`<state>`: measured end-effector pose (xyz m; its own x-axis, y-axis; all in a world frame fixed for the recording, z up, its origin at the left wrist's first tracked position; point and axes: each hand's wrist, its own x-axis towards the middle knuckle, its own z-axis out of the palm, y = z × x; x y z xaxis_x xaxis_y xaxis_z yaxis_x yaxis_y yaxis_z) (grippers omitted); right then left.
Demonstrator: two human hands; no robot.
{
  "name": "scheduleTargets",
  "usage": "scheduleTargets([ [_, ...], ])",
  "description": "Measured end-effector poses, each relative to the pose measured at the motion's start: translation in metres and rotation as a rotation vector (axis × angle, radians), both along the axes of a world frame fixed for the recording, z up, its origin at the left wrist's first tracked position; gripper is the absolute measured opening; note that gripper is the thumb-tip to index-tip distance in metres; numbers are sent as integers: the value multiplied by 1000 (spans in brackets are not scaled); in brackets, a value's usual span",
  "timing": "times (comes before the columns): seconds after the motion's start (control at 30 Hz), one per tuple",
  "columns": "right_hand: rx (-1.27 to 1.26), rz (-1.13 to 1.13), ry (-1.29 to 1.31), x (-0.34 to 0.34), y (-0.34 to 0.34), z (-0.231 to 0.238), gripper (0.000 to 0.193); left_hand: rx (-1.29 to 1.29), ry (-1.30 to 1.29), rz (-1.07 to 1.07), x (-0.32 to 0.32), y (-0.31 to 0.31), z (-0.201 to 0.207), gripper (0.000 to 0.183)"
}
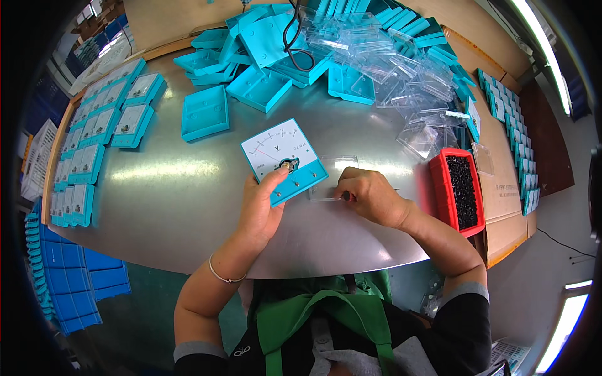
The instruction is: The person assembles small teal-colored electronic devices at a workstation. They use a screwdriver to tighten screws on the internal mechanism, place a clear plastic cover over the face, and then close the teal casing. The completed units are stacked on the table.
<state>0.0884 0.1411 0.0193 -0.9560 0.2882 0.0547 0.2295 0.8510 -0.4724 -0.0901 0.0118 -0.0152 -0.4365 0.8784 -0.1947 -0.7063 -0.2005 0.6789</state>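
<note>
My left hand (260, 203) grips an analog panel meter (279, 147), its thumb laid over the lower part of the dial by the metal movement. The meter has a teal base, a white scale face and a red needle, and it is tilted above the table. My right hand (370, 194) is closed, fingers curled, with a small dark thing (347, 195) showing at the fingertips; its kind cannot be made out. Beneath and beside that hand, a clear plastic cover (323, 193) lies flat on the metal table (313, 247), partly hidden by the fingers.
Teal cases (205, 113) and clear covers (417, 81) are heaped at the back. A red bin (442, 194) of small black parts stands at the right. Meters (81, 168) line the left edge, and more meters (517, 135) stand on cardboard at the far right. A black cable (290, 44) hangs down.
</note>
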Motion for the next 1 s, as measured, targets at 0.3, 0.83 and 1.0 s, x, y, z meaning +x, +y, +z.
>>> scheduleTargets([
  [0.3,197,221,-134,-24,11,9,8,-22,-26,30,0,-2,3,31],
  [0.83,-825,-371,673,-16,-9,29,17,38,-232,-158,11,8,3,34],
  [1.0,-889,-401,1027,-30,-22,9,15,24,-188,-181,12,16,-12,33],
])
